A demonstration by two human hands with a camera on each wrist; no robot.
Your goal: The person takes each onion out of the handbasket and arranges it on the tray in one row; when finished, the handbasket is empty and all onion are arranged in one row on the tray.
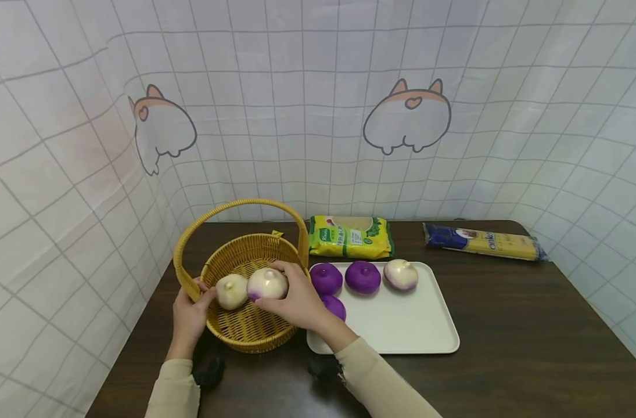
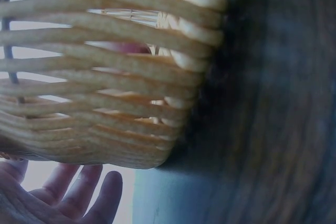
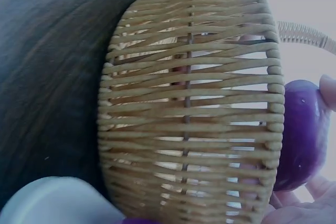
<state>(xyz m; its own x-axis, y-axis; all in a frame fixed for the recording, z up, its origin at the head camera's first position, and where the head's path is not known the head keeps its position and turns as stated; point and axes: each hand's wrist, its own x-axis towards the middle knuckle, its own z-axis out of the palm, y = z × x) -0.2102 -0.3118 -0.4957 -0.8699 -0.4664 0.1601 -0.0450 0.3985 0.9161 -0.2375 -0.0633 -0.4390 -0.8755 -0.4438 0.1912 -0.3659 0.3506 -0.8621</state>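
A yellow wicker basket [image 1: 252,342] with a tall arched handle stands on the left of the table. My left hand [image 1: 188,313] grips its left rim beside the foot of the handle, thumb on top; in the left wrist view its fingers [image 2: 107,195] show beyond the weave. Over the basket's opening, my right hand [image 1: 301,299] holds a white-and-purple turnip [image 1: 268,283] between thumb and fingers. Its purple underside shows above the rim in the right wrist view. Inside the basket, to the left of it, lies a whitish turnip [image 1: 231,291].
Right of the basket, a white tray [image 1: 401,331] bears several round vegetables: purple ones [image 1: 363,277] and a white-and-purple turnip [image 1: 401,274]. Behind stand a yellow-green Knorr bag [image 1: 351,237] and a blue-yellow pasta packet [image 1: 485,242]. A gridded curtain [image 1: 318,174] surrounds the table.
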